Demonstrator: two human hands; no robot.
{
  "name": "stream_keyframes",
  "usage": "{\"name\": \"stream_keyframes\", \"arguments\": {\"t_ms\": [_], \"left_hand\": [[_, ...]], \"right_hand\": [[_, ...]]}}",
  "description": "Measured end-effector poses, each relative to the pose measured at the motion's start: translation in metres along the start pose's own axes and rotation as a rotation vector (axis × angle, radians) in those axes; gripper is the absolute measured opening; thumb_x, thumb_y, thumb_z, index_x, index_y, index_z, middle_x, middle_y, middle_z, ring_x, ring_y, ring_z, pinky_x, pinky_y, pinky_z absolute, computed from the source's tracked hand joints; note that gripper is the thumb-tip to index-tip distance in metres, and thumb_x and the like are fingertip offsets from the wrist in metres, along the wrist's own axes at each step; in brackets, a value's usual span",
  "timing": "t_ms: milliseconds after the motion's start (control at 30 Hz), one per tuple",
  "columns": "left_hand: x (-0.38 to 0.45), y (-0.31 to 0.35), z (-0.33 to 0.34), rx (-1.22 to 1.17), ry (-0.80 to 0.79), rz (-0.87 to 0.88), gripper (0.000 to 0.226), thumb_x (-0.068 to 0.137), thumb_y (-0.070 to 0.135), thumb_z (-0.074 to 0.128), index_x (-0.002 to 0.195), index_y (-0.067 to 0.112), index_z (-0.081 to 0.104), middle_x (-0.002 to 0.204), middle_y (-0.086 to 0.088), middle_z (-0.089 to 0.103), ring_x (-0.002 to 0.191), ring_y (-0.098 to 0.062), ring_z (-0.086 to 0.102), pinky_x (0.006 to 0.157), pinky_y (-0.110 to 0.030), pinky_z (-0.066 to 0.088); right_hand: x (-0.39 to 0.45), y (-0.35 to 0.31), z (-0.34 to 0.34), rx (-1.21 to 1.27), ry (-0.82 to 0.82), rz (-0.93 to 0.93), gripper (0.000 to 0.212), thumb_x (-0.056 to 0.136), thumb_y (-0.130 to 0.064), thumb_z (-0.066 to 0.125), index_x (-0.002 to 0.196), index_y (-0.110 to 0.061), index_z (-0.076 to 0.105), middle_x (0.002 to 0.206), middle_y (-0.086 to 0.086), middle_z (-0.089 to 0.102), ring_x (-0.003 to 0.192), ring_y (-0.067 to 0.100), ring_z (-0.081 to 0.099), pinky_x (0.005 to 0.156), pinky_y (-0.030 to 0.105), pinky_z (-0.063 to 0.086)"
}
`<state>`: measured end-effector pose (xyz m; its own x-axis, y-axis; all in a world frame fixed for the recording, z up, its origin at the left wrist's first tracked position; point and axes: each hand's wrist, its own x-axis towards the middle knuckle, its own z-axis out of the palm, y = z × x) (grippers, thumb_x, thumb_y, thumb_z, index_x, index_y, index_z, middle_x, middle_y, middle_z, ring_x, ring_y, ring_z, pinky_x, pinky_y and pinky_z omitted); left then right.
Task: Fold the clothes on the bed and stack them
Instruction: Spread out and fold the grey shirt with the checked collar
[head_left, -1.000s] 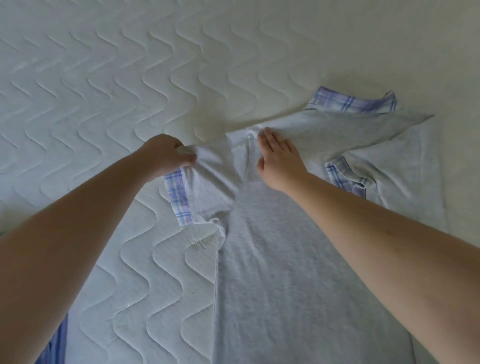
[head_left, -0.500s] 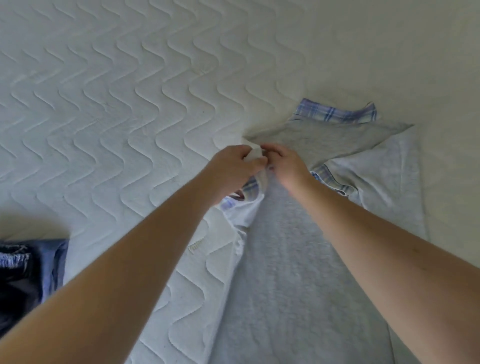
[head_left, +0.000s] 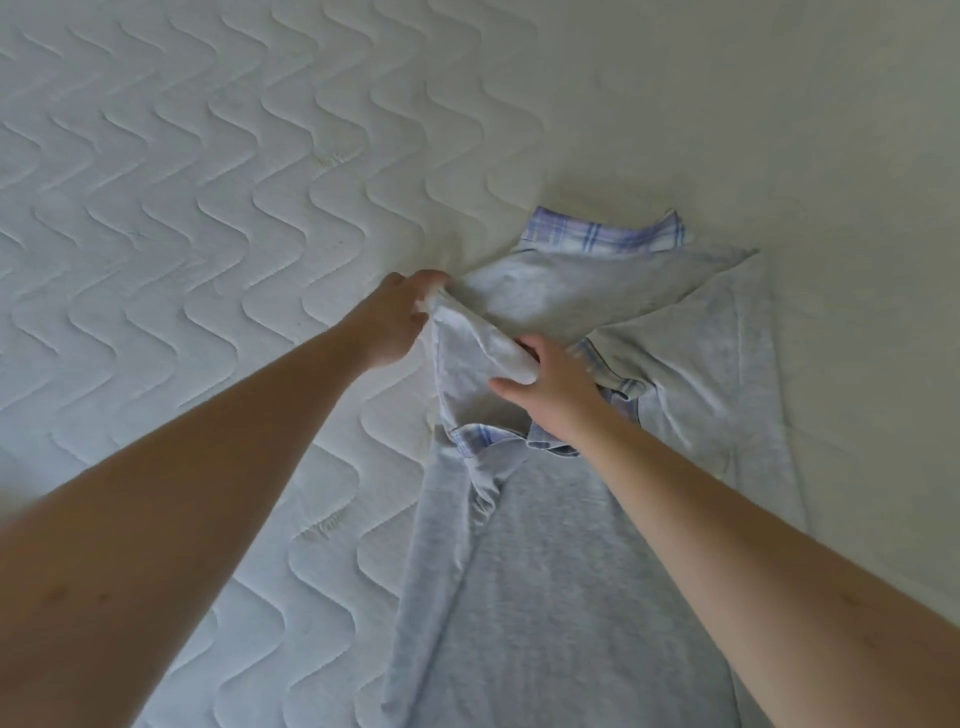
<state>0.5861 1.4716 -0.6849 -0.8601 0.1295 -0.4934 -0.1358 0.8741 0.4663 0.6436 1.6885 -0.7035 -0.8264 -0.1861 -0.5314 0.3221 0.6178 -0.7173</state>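
A light grey garment (head_left: 540, 561) with blue-and-white plaid trim (head_left: 605, 236) lies lengthwise on the white quilted mattress (head_left: 208, 218). Its right sleeve is folded across the top. My left hand (head_left: 397, 322) pinches the left sleeve's upper edge at the far left corner of the garment. My right hand (head_left: 558, 387) grips the same sleeve's fold near the middle, fingers curled round the fabric, thumb below. The sleeve (head_left: 467, 364) stands lifted between both hands, with its plaid cuff (head_left: 480, 434) lying across the chest.
Bare quilted mattress spreads left of and beyond the garment. A smooth white sheet (head_left: 779, 104) covers the upper right.
The left sleeve, spread out to the left a second ago, has been brought in over the body. My right hand went from lying flat to gripping the fold. The dark clothes at left left the view.
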Motion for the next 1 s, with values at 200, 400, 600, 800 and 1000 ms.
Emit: {"name": "stream_keyframes", "arguments": {"t_ms": [200, 400, 600, 800, 1000], "left_hand": [[0.034, 0.017, -0.016, 0.245, -0.228, 0.110, 0.033, 0.097, 0.017, 0.057, 0.131, 0.018, 0.056, 0.116, -0.003, 0.065, 0.109, -0.023, 0.058, 0.089, -0.027, 0.039], [0.047, 0.013, -0.031, 0.313, -0.083, 0.089, 0.018, 0.089, 0.036, 0.069, 0.099, 0.023, 0.065, 0.092, 0.006, 0.068, 0.094, -0.019, 0.064, 0.073, -0.031, 0.045], [0.057, 0.015, -0.035, 0.443, -0.008, 0.098, 0.028, 0.086, 0.046, 0.069, 0.104, 0.025, 0.064, 0.105, 0.001, 0.066, 0.098, -0.023, 0.059, 0.078, -0.031, 0.041], [0.069, 0.022, -0.038, 0.267, -0.138, 0.042, 0.024, 0.090, 0.011, 0.062, 0.110, 0.025, 0.067, 0.106, 0.006, 0.067, 0.105, -0.016, 0.058, 0.082, -0.024, 0.040], [0.074, 0.021, -0.045, 0.246, -0.353, 0.115, 0.031, 0.093, 0.011, 0.062, 0.114, 0.035, 0.063, 0.103, 0.007, 0.065, 0.097, -0.014, 0.060, 0.089, -0.031, 0.044]], "right_hand": [[0.005, -0.006, 0.001, -0.148, 0.002, 0.004, 0.038, 0.089, -0.016, 0.058, 0.127, -0.015, 0.055, 0.109, 0.004, 0.066, 0.095, 0.023, 0.062, 0.068, 0.026, 0.037], [-0.001, -0.010, -0.015, 0.006, -0.002, 0.060, 0.015, 0.089, -0.018, 0.054, 0.101, -0.015, 0.064, 0.082, 0.005, 0.068, 0.060, 0.017, 0.060, 0.050, 0.026, 0.042], [-0.012, -0.002, -0.018, -0.101, -0.140, 0.210, 0.027, 0.083, -0.018, 0.067, 0.106, -0.005, 0.059, 0.092, 0.010, 0.066, 0.068, 0.020, 0.061, 0.050, 0.026, 0.043], [-0.010, 0.007, -0.015, -0.205, -0.151, 0.198, 0.020, 0.088, -0.006, 0.057, 0.108, -0.008, 0.057, 0.087, 0.002, 0.054, 0.070, 0.017, 0.055, 0.046, 0.022, 0.034], [-0.008, 0.006, -0.019, -0.004, -0.147, 0.211, 0.027, 0.087, -0.004, 0.047, 0.108, -0.019, 0.054, 0.085, -0.002, 0.054, 0.068, 0.013, 0.054, 0.043, 0.021, 0.038]]}}
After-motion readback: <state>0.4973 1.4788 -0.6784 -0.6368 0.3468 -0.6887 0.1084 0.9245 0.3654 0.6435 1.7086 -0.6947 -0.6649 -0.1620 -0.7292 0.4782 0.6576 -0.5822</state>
